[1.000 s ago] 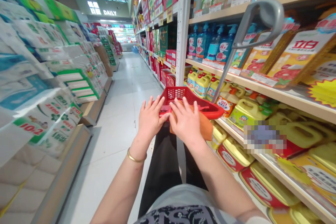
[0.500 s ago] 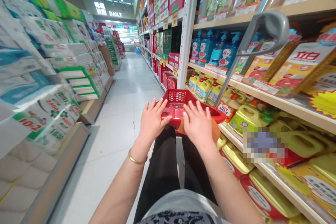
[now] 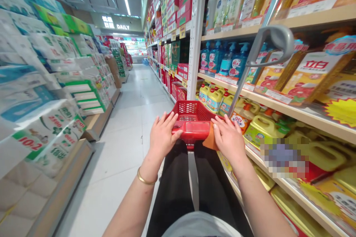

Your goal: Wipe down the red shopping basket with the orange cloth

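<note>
Both bare hands rest on one red plastic shopping basket [image 3: 191,113], which stands straight ahead at the person's lap, above the black trousers [image 3: 172,189] and between the aisle floor [image 3: 122,137] and the right-hand shelving. The left hand [image 3: 164,137] lies on the basket's near left corner, its fingers [image 3: 168,118] spread and slightly curved, pinching nothing, with the thumb reaching onto the rim. One gold bangle [image 3: 146,177] circles the left wrist. The right hand [image 3: 228,139] sits on the near right corner, its fingers [image 3: 229,124] also spread, and presses one orange cloth [image 3: 210,137] against the rim. One grey tubular handle [image 3: 269,40] rises from the basket's right side toward the shelves, touched by neither hand. To the right, at least four blue pump bottles [image 3: 226,59] stand on a wooden shelf [image 3: 319,119], with at least three yellow jugs [image 3: 214,100] on the shelf below. Stacked packs of tissue [image 3: 55,81] line the left side of the aisle, well apart from both hands.
</note>
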Available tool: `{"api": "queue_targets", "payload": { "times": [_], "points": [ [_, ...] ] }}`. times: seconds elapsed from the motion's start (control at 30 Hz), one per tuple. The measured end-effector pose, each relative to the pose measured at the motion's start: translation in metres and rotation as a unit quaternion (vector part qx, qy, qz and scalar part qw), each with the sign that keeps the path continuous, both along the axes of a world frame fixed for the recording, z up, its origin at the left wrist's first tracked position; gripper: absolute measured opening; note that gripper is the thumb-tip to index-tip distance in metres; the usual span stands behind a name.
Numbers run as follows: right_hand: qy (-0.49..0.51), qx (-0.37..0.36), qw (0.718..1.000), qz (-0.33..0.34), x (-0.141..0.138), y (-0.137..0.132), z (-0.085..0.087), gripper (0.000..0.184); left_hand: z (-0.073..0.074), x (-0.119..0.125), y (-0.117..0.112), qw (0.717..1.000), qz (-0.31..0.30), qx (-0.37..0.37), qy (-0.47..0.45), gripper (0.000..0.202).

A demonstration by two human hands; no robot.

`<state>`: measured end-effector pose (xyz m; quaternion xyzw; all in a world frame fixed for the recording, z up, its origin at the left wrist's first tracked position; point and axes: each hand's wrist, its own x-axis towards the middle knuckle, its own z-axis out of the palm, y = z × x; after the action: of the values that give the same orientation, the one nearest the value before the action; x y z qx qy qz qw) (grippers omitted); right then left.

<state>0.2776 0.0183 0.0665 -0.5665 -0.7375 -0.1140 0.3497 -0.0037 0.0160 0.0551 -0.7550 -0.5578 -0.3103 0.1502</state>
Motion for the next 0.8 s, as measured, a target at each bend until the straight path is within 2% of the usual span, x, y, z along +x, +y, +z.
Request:
{"api": "queue_targets", "payload": {
  "times": [0.17, 0.27, 0.37, 0.47, 0.57, 0.63, 0.67, 0.73, 0.8],
  "points": [
    [-0.016, 0.046, 0.999, 0.003, -0.009, -0.003, -0.007, 0.047, -0.002, -0.001, 0.0, 1.0, 0.002, 0.01, -0.008, 0.071],
    [-0.028, 0.055, 0.997, 0.043, -0.017, -0.005, -0.01, 0.054, -0.003, -0.001, -0.001, 1.0, 0.004, 0.013, -0.012, 0.071],
    [-0.025, 0.052, 0.994, 0.089, -0.022, -0.006, -0.012, 0.049, -0.006, -0.001, -0.002, 1.0, 0.01, 0.015, -0.02, 0.07],
    [0.008, 0.048, 0.99, 0.131, -0.024, -0.006, -0.013, 0.041, -0.01, 0.001, -0.004, 0.999, 0.014, 0.015, -0.025, 0.069],
    [0.097, 0.029, 0.975, 0.199, -0.023, -0.012, -0.015, 0.036, -0.014, 0.003, -0.01, 0.999, 0.008, 0.019, -0.033, 0.067],
    [0.204, -0.003, 0.945, 0.256, -0.023, -0.022, -0.016, 0.035, -0.015, 0.007, -0.019, 0.999, -0.005, 0.022, -0.049, 0.067],
    [0.275, -0.03, 0.919, 0.28, -0.024, -0.028, -0.016, 0.036, -0.015, 0.009, -0.025, 0.998, -0.016, 0.018, -0.062, 0.067],
    [0.437, -0.104, 0.838, 0.309, -0.028, -0.043, -0.016, 0.043, -0.014, 0.016, -0.042, 0.993, -0.057, -0.001, -0.102, 0.069],
    [0.581, -0.175, 0.733, 0.309, -0.034, -0.058, -0.013, 0.054, -0.015, 0.026, -0.063, 0.977, -0.127, -0.03, -0.167, 0.07]
  ]
}}
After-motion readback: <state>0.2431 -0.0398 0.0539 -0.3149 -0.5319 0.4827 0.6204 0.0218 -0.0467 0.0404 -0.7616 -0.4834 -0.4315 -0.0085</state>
